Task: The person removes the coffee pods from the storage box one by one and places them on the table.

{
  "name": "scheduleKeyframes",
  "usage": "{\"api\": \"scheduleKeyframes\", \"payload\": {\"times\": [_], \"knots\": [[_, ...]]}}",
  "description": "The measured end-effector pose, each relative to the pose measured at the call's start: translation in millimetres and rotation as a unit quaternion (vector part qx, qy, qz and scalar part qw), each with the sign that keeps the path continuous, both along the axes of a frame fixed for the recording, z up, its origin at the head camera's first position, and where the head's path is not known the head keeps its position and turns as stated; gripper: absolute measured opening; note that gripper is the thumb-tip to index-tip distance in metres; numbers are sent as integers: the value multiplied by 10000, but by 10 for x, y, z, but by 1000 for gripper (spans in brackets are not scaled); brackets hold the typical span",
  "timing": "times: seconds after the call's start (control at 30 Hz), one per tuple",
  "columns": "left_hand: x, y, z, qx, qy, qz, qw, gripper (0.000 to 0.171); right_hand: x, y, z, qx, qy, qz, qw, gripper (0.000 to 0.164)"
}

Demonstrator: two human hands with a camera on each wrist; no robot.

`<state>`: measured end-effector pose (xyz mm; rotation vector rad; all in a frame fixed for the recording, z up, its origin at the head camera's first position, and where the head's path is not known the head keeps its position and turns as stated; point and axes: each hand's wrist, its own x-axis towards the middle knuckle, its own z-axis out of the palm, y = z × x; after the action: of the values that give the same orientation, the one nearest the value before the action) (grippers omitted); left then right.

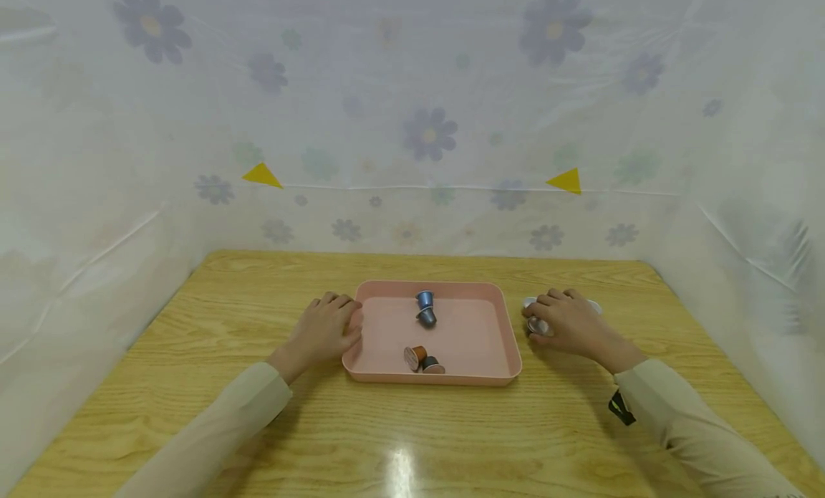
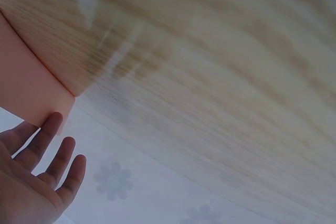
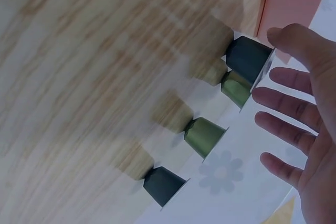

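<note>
So, going by where the pods sit, this looks about half and half to me: four coffee capsules inside the pink tray (image 1: 464, 333) and four outside it. The ones in the tray are in two pairs: a blue capsule (image 1: 425, 299) and a dark grey-blue capsule (image 1: 427, 317) near the middle of the far half, then a copper capsule (image 1: 416, 355) and a dark capsule (image 1: 433, 365) by the near wall. All four are tipped over or leaning, so nothing's lined up neatly. The other lot is on the worktop (image 1: 412, 441), just right of the tray: the right wrist view shows a nearer dark green capsule (image 3: 247, 59), a green capsule (image 3: 236, 87) right beside it, a second green capsule (image 3: 205, 136) and another dark capsule (image 3: 164, 186), lids up. The right hand (image 1: 563, 320) is over that bunch, fingers loose and spread around the first one; it's resting on the worktop, so I'd say no lift yet, though I can't tell if the fingertips touch it. The left hand (image 1: 327, 327) has relaxed fingers against the tray's left wall, no pod in it. If the outside four belong with the rest, that's what's left.
</note>
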<state>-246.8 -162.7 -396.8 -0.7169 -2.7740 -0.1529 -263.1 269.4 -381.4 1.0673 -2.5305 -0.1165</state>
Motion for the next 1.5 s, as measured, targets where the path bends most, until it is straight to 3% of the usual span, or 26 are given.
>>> {"api": "scheduleKeyframes", "payload": {"times": [0.37, 0.77, 0.97, 1.5], "knots": [[-1, -4, 5, 52, -48, -17, 10000, 38, -36, -71, 77, -61, -147, -27, 9999, 23], [8, 3, 30, 67, -89, -28, 9999, 39, -146, -247, 123, -140, 139, 180, 9996, 32], [1, 5, 25, 69, -62, -47, 9999, 39, -181, -387, 136, 67, -103, 147, 9998, 33], [3, 1, 25, 80, -66, -49, 9999, 38, -211, -791, 111, 381, -84, 631, 9972, 35]]}}
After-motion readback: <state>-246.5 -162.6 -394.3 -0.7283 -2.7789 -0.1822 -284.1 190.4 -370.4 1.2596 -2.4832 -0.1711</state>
